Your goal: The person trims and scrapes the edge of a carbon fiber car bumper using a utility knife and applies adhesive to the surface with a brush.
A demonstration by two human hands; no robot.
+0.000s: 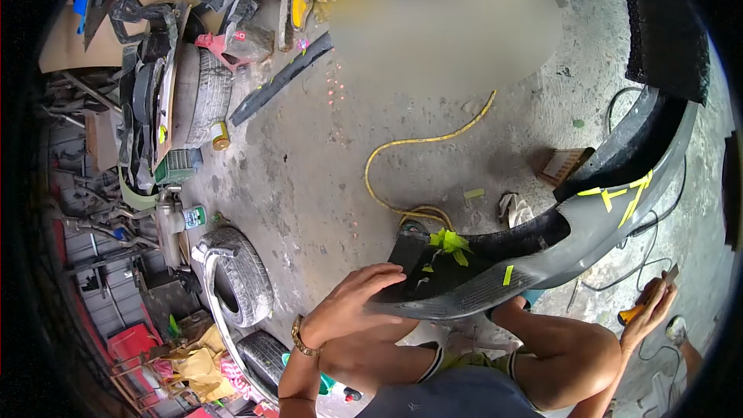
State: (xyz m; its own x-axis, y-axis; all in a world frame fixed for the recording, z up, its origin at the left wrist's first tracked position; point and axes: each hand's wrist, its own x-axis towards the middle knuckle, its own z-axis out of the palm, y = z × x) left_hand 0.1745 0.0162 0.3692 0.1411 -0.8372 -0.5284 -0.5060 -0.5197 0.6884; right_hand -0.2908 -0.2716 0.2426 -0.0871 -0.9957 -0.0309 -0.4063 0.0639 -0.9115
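Observation:
A long curved black car bumper (495,282) sweeps from my lap toward the upper right. Strips of yellow-green tape (607,197) are stuck to its outer side, and a crumpled clump of tape (450,241) lies inside its near end. My left hand (348,302), with a gold watch on the wrist, grips that end, fingers on one side and thumb on the other. Out to the right, away from the bumper, my right hand (650,313) is closed around what looks like a putty knife (628,315); its orange handle and thin blade stick out of the fist.
A yellow hose (410,140) winds over the concrete floor, near a small cardboard box (563,164). Tyres (240,279), cans and car parts crowd the left side. A dark cable (658,220) runs behind the bumper. Another person's foot (676,330) shows far right. A blurred oval hides the top centre.

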